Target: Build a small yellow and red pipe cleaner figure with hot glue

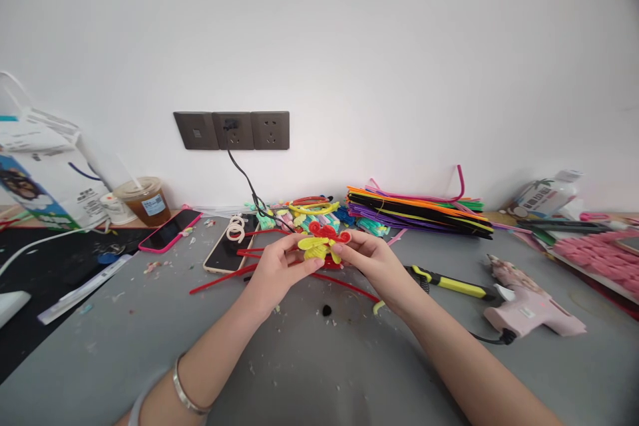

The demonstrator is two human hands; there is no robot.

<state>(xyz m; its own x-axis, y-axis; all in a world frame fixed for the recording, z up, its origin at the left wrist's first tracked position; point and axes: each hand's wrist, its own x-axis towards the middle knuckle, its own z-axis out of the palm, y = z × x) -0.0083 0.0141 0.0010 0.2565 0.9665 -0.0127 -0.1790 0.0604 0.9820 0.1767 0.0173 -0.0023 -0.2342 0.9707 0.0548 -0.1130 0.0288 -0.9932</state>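
Observation:
Both hands meet over the grey table and pinch a small figure twisted from pipe cleaners, yellow below and red on top. My left hand grips its yellow left side with closed fingers. My right hand pinches its red right end. Loose red pipe cleaners lie on the table under and to the left of the hands. A small black pom-pom rests just below the hands.
A stack of coloured pipe cleaners lies at the back. A pink glue gun and yellow-handled cutters sit at right. Two phones, an iced drink cup and a paper bag stand at left.

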